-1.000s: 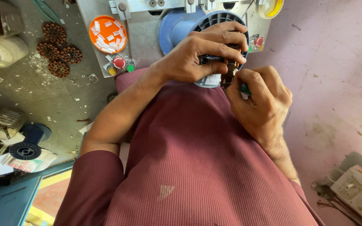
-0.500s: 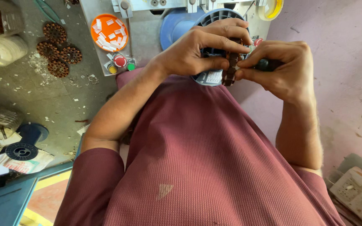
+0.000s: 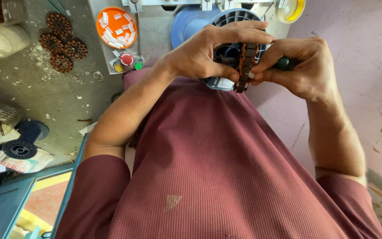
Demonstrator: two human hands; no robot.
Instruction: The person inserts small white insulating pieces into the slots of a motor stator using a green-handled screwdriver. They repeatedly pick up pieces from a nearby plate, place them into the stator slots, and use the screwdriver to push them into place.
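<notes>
Head view: your left hand [image 3: 200, 55] pinches the brown toothed ring [image 3: 246, 66] edge-on, fingers closed on it, before the blue fan housing [image 3: 226, 26]. Your right hand [image 3: 303, 66] grips a dark-green tool handle [image 3: 284, 64], touching the ring.

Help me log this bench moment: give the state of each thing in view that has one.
Left hand: gripping the brown slotted ring.
Right hand: closed around a dark green tool handle.
Brown slotted ring: held edge-on between both hands.
Orange dish: holds white slips.
Brown rings on the bench: lying flat, untouched.
</notes>
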